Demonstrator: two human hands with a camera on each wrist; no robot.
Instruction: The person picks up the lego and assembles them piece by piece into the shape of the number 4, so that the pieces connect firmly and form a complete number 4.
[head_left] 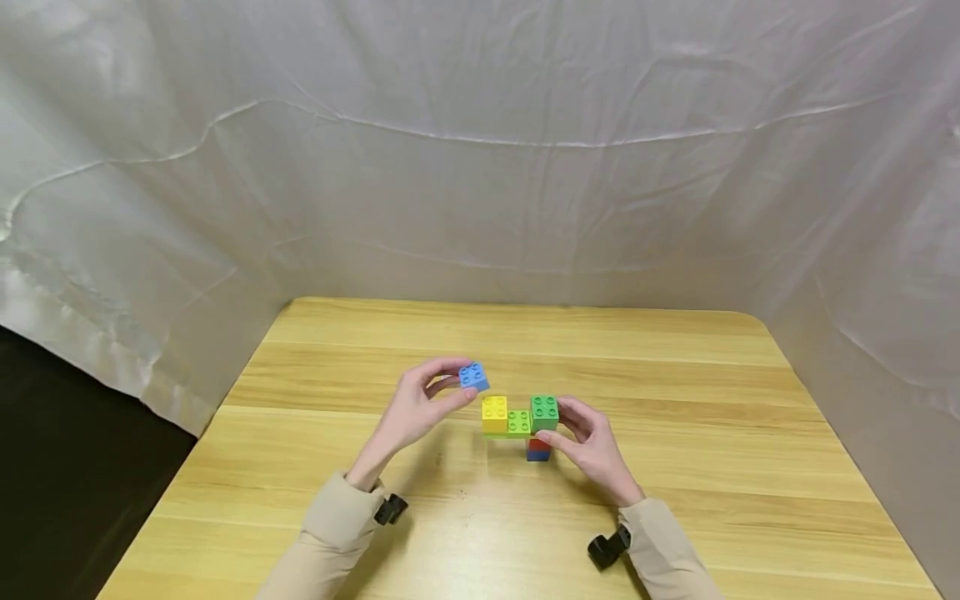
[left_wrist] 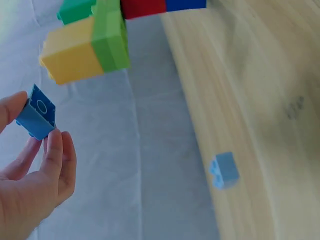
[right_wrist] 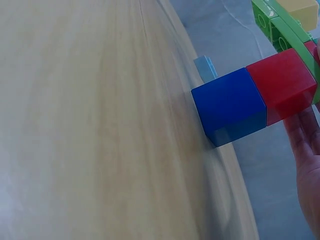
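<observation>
My left hand (head_left: 415,410) pinches a light blue brick (head_left: 473,376) between thumb and fingertips, up and to the left of a small brick structure. The hollow underside of that brick (left_wrist: 41,107) shows in the left wrist view. The structure stacks a dark blue brick (right_wrist: 230,106) at the bottom, a red brick (right_wrist: 282,86) on it, and a long lime green brick (head_left: 518,423) across the top. On the lime brick sit a yellow brick (head_left: 494,413) at the left and a green brick (head_left: 544,412) at the right. My right hand (head_left: 592,444) grips the structure at its right end.
Another light blue brick (left_wrist: 226,170) lies on the wooden table (head_left: 675,367), behind my left hand in the head view. A pale grey curtain (head_left: 525,200) hangs behind the table and along its sides. Both wrists carry small black cameras (head_left: 609,547).
</observation>
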